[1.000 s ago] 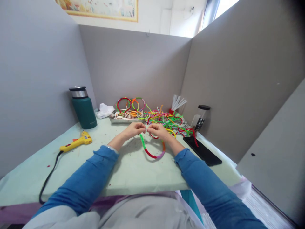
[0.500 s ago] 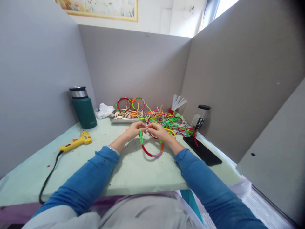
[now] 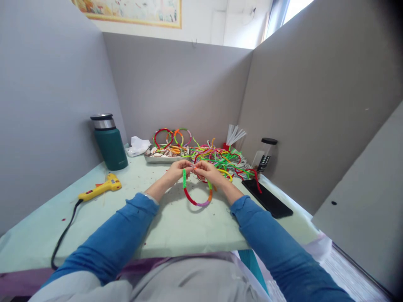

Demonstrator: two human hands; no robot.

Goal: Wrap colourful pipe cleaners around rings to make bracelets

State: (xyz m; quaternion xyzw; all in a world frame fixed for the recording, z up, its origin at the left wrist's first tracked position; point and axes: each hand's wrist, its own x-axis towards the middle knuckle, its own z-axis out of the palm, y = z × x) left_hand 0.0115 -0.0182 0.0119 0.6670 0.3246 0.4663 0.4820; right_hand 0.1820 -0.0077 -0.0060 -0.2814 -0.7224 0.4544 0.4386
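Pinching a fuzzy ring (image 3: 190, 198) behind the table's front edge (image 3: 189, 248), left hand (image 3: 180, 170) and right hand (image 3: 209, 172) could let it spring open should either pinch slip.

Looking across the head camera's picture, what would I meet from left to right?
Green bottle, crumpled white bundle, metal tray, held colorful ring, white sticks, black-lidded jar.

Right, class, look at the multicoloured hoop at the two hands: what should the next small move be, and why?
Probably a small twist or press at the top of the hoop: the left hand and right hand meet there, a small orange bit showing between them, while the lower curve already shows coloured bands. Fingers hide the exact join.
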